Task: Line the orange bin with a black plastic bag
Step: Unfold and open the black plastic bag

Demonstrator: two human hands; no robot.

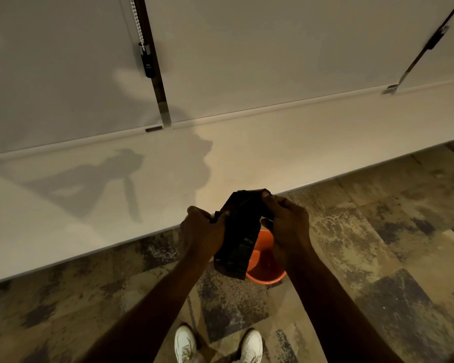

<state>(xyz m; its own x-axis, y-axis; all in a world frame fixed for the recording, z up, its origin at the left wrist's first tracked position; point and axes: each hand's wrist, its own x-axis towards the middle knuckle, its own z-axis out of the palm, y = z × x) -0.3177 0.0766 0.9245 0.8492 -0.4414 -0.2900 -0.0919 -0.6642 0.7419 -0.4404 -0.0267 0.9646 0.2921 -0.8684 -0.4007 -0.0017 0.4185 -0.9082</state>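
Two hands' grip pinching folded black bag (240, 231), above orange bin (265, 260), mottled carpet (378, 258), seemingly white wall (247, 158)

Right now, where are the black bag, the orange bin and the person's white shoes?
black bag (240, 231): head view, middle of the folded plastic.
orange bin (266, 278): head view, near rim.
white shoes (184, 341): head view, toe of left shoe.

A mottled brown-and-grey patchwork carpet floor (378, 231) is observed. A round orange plastic bin (266, 268) is stood upright on it near centre, its mouth partly hidden. Two white sneakers (185, 343) are planted on it at six o'clock of the bin.
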